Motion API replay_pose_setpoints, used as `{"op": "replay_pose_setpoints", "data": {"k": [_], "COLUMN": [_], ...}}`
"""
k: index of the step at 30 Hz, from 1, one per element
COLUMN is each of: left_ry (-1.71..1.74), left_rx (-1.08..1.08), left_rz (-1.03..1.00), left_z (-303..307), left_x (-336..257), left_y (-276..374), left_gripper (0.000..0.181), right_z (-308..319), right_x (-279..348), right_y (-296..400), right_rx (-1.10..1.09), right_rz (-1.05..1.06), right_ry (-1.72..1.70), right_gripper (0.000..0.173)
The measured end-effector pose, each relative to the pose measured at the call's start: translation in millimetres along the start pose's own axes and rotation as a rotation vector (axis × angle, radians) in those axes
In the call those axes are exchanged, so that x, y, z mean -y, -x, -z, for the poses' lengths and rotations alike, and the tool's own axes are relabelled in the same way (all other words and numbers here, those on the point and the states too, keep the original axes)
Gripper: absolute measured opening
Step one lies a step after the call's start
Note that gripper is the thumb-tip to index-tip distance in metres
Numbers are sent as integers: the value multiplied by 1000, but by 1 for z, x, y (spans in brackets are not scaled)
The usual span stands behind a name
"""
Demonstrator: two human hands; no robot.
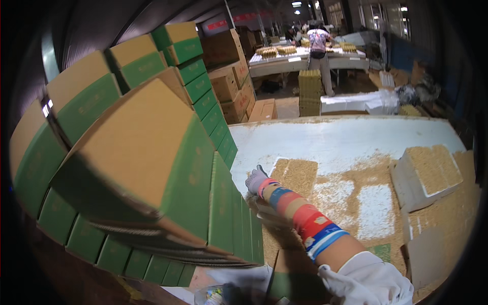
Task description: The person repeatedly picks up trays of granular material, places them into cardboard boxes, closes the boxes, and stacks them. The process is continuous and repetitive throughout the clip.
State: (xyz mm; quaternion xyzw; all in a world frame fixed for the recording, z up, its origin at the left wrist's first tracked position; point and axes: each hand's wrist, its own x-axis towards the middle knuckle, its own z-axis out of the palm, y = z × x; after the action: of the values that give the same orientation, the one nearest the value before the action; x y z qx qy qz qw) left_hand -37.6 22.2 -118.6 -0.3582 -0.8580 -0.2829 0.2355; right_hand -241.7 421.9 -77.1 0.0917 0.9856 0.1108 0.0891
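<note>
My right hand (256, 180), in a pale glove with dark fingertips, reaches left over the table beside the stack of green and tan cardboard boxes (190, 175). A striped, multicoloured sleeve covers its forearm. The thumb points up; whether the fingers hold anything cannot be told. Just right of the hand lies a white-edged block or tray (295, 173) covered with tan, husk-like loose material. Under the wrist, a pale box edge (272, 215) is partly hidden by the arm. My left hand is out of view. A green and tan box (295, 278) stands below the forearm.
Loose tan material covers much of the white table (286, 137). A white foam box (410, 187) topped with the material stands at the right. Brown cartons (228, 85) are stacked behind the green boxes. Farther off, a person (318, 42) stands at another table (267, 68) bearing stacked trays.
</note>
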Motion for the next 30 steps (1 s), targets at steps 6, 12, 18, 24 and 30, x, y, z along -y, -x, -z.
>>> {"op": "replay_pose_setpoints", "data": {"k": [6,12,18,24,30], "left_ry": [494,1121,1159,1597,449], "left_rx": [-48,-437,-28,163,106], "left_rz": [630,1031,658,821,155], "left_z": [13,-21,-37,-53,-79], "left_x": [49,93,165,190,147], "left_y": [-7,-67,-46,-43,-56], "left_gripper": [45,49,52,54,50], "right_z": [-69,-82,-75,-58,24], "right_x": [15,-16,-63,-90,0], "right_y": [-39,4,138,245,231], "right_rx": [180,277,536,457,-459], "right_rz": [-17,56,197,-29,484], "right_ry": [-352,-319,-132,-394,-1407], "right_gripper": [31,38,40,80,121]}}
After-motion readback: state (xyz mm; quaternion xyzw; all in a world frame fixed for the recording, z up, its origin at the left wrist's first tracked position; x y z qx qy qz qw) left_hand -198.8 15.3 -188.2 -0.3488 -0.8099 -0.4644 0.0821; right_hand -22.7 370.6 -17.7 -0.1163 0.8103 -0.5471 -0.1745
